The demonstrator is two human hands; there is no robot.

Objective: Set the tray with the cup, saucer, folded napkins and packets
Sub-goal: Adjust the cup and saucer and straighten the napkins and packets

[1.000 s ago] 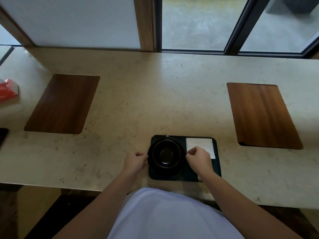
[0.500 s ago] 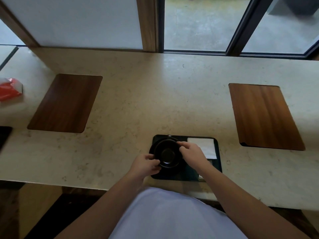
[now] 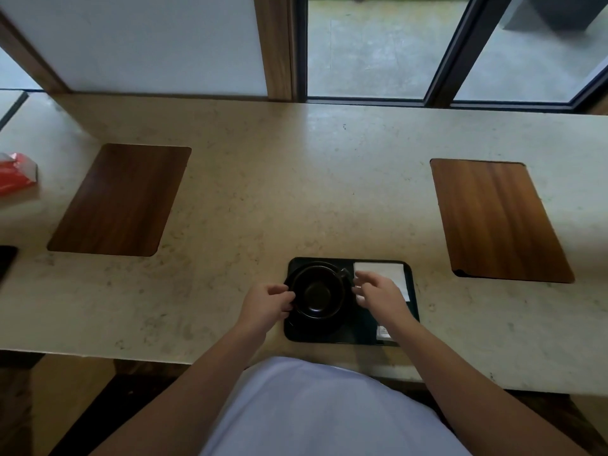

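Note:
A small black tray [image 3: 413, 291] lies near the counter's front edge. On its left half a black cup [image 3: 317, 292] stands on a black saucer [image 3: 297, 324], its handle pointing to the upper right. My left hand [image 3: 265, 306] grips the cup's left rim with curled fingers. My right hand [image 3: 378, 294] hovers just right of the cup with fingers loosely spread and holds nothing. A white folded napkin [image 3: 386, 271] lies on the tray's right half, partly under my right hand. A small white packet [image 3: 383, 332] shows at the tray's front right, half hidden by my forearm.
Two wooden placemats lie on the beige stone counter, one at the left [image 3: 120, 200] and one at the right [image 3: 496, 220]. A red packet [image 3: 14, 172] and a dark object [image 3: 6, 261] sit at the far left edge. Glass panels run behind the counter.
My right hand has come off the cup's rim and moved right, its fingers spreading. My left hand stays at the cup's left side. The cup's handle now shows at the upper right.

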